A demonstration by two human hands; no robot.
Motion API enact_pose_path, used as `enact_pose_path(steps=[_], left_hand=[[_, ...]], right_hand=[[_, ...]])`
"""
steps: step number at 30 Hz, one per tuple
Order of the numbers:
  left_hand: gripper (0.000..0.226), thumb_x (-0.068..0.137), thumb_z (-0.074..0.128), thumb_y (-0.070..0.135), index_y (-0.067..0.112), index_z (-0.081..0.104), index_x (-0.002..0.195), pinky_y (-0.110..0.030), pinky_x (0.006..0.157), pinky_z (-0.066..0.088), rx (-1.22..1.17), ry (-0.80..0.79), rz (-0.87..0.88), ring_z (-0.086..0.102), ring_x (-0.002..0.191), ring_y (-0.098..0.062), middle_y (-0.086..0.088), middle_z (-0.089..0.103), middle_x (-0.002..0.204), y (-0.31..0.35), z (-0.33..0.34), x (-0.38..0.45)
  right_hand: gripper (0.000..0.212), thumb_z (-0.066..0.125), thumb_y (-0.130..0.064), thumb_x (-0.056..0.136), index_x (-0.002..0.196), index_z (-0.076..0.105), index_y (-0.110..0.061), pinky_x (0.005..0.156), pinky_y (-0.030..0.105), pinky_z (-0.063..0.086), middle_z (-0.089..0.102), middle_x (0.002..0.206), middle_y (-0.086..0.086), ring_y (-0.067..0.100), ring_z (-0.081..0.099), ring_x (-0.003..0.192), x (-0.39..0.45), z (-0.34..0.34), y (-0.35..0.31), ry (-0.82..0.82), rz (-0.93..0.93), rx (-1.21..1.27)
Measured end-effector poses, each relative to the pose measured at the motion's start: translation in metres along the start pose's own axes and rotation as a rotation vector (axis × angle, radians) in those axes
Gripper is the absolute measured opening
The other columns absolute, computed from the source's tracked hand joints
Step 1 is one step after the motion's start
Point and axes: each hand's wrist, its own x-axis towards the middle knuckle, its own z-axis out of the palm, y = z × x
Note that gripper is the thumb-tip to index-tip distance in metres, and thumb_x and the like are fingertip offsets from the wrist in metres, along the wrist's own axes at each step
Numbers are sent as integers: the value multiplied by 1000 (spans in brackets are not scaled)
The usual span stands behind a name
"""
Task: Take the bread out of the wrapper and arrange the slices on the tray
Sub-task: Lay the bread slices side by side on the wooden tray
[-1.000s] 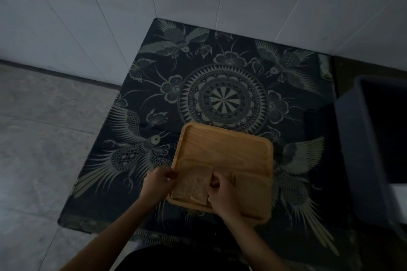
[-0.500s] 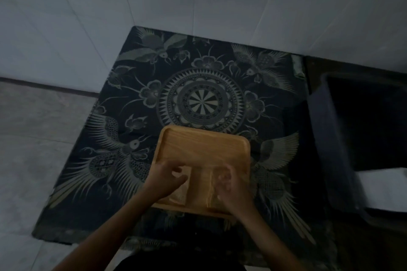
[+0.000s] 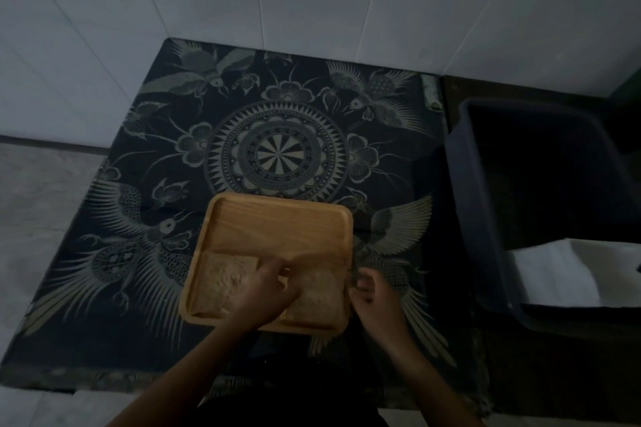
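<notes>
Since half a second ago my right hand (image 3: 373, 298) has left the wooden tray (image 3: 277, 222), fingers loosely curled and empty beside its right edge, while my left hand (image 3: 263, 291) lies spread between the two bread slices (image 3: 225, 281).

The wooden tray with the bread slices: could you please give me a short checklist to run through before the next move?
1. Wooden tray flat on the patterned cloth: ok.
2. Near-left slice lies inside the rim: ok.
3. Near-right slice inside the rim: ok, though the image is dim and blurred.
4. Far half of the tray free for more slices: ok.
5. Left hand clear of the bread: not ok, it rests over the gap between the slices.
6. Right hand empty, at the tray's right edge: cannot tell.
</notes>
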Motion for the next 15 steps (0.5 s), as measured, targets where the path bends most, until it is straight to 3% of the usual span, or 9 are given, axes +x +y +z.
enact_pose_path(steps=[2, 4, 7, 11, 15], left_hand=[[43, 79, 76, 32, 26, 60, 118, -23, 64, 56, -22, 12, -23, 68, 77, -2, 13, 64, 103, 1, 10, -2], [43, 79, 76, 29, 26, 57, 118, -21, 61, 54, -63, 23, -65, 69, 78, -4, 11, 65, 103, 1, 14, -3], [44, 79, 77, 27, 28, 52, 116, -34, 68, 61, -148, 40, -138, 70, 86, -13, 8, 65, 103, 2, 20, -4], [41, 81, 76, 27, 28, 50, 112, -42, 78, 62, -261, 73, -256, 69, 91, -17, 6, 67, 101, 1, 23, -3], [26, 87, 71, 12, 9, 64, 112, -49, 86, 60, -375, 36, -350, 70, 97, -30, -13, 71, 108, -1, 25, 3]], right_hand=[[40, 61, -20, 98, 137, 55, -19, 90, 38, 59, 65, 118, 1, 12, 65, 102, 2, -1, 9, -46, 58, 79], [38, 59, -17, 99, 137, 56, -19, 95, 47, 58, 65, 115, -2, 13, 65, 103, 3, 3, 11, -74, 107, 150], [37, 59, -15, 99, 135, 58, -21, 96, 47, 58, 63, 105, -13, 7, 64, 99, 3, 8, 16, -103, 149, 213], [34, 67, -26, 95, 128, 61, -27, 93, 49, 59, 65, 110, -8, 14, 66, 104, 2, 16, 18, -127, 177, 261], [34, 72, -27, 92, 125, 62, -23, 90, 50, 61, 67, 108, -7, 16, 68, 102, 3, 20, 16, -108, 182, 289]])
